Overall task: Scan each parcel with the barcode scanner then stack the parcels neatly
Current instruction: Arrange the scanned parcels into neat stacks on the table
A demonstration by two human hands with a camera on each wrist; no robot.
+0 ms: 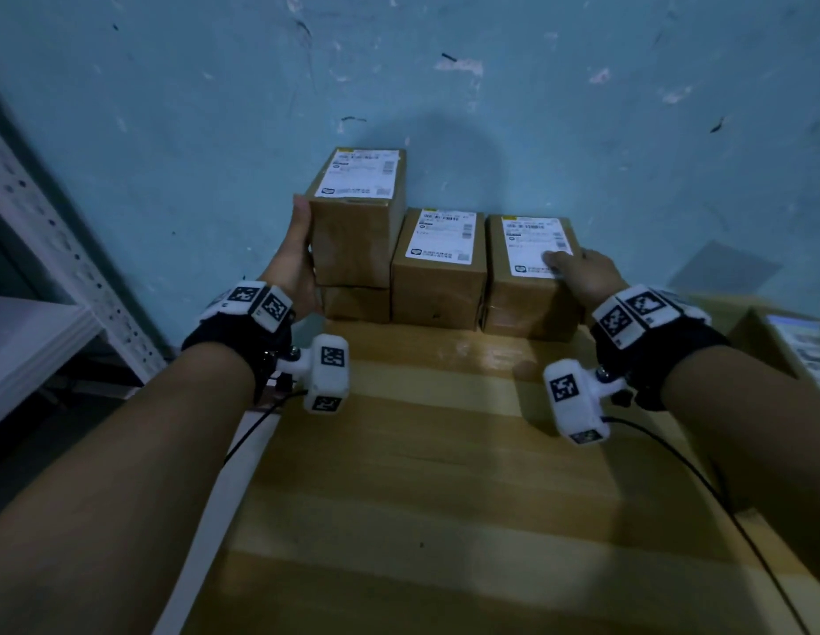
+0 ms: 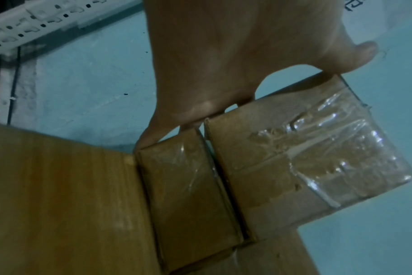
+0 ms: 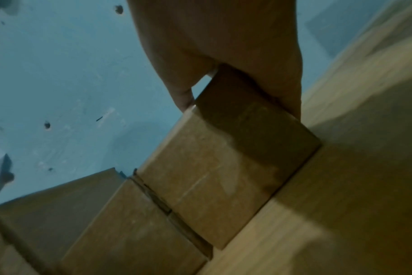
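Three groups of brown cardboard parcels with white labels stand against the blue wall at the far end of the wooden table (image 1: 444, 474). On the left, one parcel (image 1: 357, 222) sits on a lower one (image 1: 355, 304). A middle parcel (image 1: 437, 272) and a right parcel (image 1: 527, 291) stand beside them. My left hand (image 1: 300, 254) lies flat against the left side of the left stack (image 2: 306, 158), fingers straight. My right hand (image 1: 582, 270) rests on the right parcel (image 3: 223, 167), thumb on its label, fingers straight down its right side. No scanner is in view.
A white perforated metal shelf (image 1: 55, 249) stands at the left, beside the table. Another labelled carton (image 1: 788, 346) lies at the right edge. The blue wall is directly behind the parcels. Cables run from both wrist cameras over the table.
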